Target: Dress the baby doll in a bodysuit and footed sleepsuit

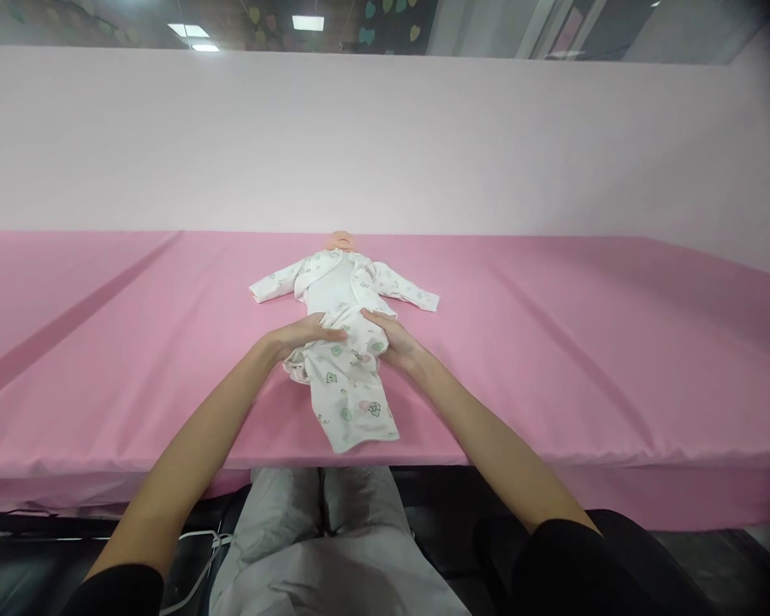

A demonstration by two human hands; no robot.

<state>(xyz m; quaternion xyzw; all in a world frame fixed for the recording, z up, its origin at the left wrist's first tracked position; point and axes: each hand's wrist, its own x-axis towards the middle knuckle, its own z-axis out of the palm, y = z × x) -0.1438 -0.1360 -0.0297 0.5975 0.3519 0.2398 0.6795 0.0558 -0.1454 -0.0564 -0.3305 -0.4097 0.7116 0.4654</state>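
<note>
- Your left hand (305, 332) lay on the left side of the doll (338, 282), at the waist, where the white top met the printed pants (350, 385). Its fingers were curled over the bunched cloth there, pinching it lightly rather than pressing flat; that grip looked meant to keep the waistband gathered on that side.
- Your left forearm ran up from the lower left, long and nearly straight, wrist low over the surface (134, 342).
- The doll lay on its back in the middle of the pink surface, head away from you, sleeves spread out to both sides. Lying flat and square to you put both sides of the waist within equal reach.
- The pants trailed toward you, their ends just short of the near edge of the surface, loose and a little skewed to the right.
- Your right hand (391, 338) sat on the right side of the waist, mirroring the left, fingers closed on the cloth edge, thumb on top. I cannot tell how firmly it held.
- Your right forearm came in from the lower right, also extended, with a black sleeve (577, 556) at the upper arm.
</note>
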